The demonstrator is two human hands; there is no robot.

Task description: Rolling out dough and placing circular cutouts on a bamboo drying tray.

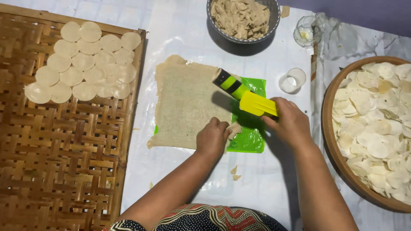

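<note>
Head view: flat, pale, speckled dough sheet (186,102), ragged edges, on green plastic (250,139).

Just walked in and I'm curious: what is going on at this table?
A person is working a flat sheet of dough that lies on a green plastic sheet. The right hand holds a yellow-handled roller at the dough's edge, while the left hand pinches a small dough scrap. Cut rounds lie on a woven tray; a basket at the right holds many more.
</note>
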